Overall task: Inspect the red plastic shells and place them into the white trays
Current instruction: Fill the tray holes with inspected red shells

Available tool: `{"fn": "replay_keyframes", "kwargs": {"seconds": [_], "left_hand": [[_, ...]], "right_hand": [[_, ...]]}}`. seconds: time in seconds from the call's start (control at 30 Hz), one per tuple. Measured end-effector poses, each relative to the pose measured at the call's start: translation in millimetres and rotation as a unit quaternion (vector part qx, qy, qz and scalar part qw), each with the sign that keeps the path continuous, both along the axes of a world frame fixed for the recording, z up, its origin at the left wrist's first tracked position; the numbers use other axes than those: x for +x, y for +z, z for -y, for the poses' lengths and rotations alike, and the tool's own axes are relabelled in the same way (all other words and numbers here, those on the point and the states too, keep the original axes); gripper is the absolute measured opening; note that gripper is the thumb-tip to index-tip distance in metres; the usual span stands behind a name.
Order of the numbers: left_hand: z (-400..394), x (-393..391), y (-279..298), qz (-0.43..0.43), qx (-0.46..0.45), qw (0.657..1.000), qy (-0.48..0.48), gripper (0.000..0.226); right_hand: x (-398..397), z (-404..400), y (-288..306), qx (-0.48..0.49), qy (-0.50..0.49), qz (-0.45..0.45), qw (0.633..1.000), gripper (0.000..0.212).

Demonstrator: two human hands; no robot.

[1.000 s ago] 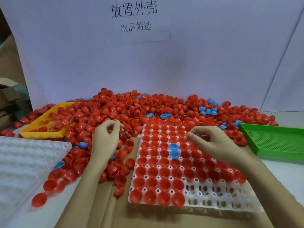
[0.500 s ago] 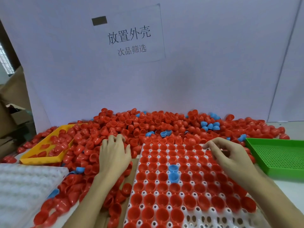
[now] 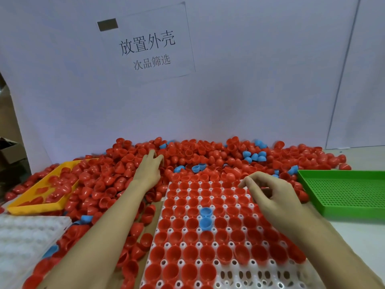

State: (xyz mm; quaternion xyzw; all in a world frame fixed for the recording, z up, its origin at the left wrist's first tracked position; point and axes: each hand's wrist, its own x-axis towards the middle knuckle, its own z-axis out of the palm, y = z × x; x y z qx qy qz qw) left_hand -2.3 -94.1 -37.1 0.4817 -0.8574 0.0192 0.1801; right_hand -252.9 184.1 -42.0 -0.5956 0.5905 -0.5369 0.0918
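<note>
Left hand: the left hand (image 3: 148, 171) reaches far forward into the pile of red shells (image 3: 129, 163), palm down, fingers extended and lying on the shells; whether the fingertips grasp one cannot be told.
Right hand: the right hand (image 3: 273, 197) hovers over the far right part of the white tray (image 3: 245, 274), fingers loosely curled, thumb and forefinger tips close together; whether they hold anything cannot be told.
White tray: moulded plastic grid of round cups with small holes between them; most cups hold red shells, open side up; the near right rows are bare.
Blue shells in tray: two blue shells (image 3: 205, 217) sit in adjoining cups near the tray's middle.
Pile: smooth, glossy, hemispherical red shells, with scattered blue ones, banked against the white backdrop (image 3: 250, 90).
Left edge: a yellow tray (image 3: 35, 207), solid-walled, is partly buried by the pile; a second white tray (image 3: 23, 243), unfilled, lies nearer.
Right edge: a green tray (image 3: 343, 195) with a perforated floor lies just beside the right hand.
Open room: bare table surface (image 3: 358, 243) shows near right, below the green tray.
Sign: a paper sheet (image 3: 148, 46) with printed characters is fixed to the backdrop.
</note>
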Motion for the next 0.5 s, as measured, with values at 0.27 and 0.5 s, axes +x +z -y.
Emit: {"fn": "replay_keyframes", "kwargs": {"seconds": [0.27, 0.5], "left_hand": [[-34, 26, 23, -0.225, -0.117, 0.967, -0.004, 0.021], [-157, 3, 23, -0.382, 0.018, 0.916, -0.123, 0.025]], "right_hand": [[6, -2, 2, 0.002, -0.003, -0.006, 1.000, 0.023], [27, -11, 15, 0.027, 0.045, 0.039, 0.998, 0.014]]}}
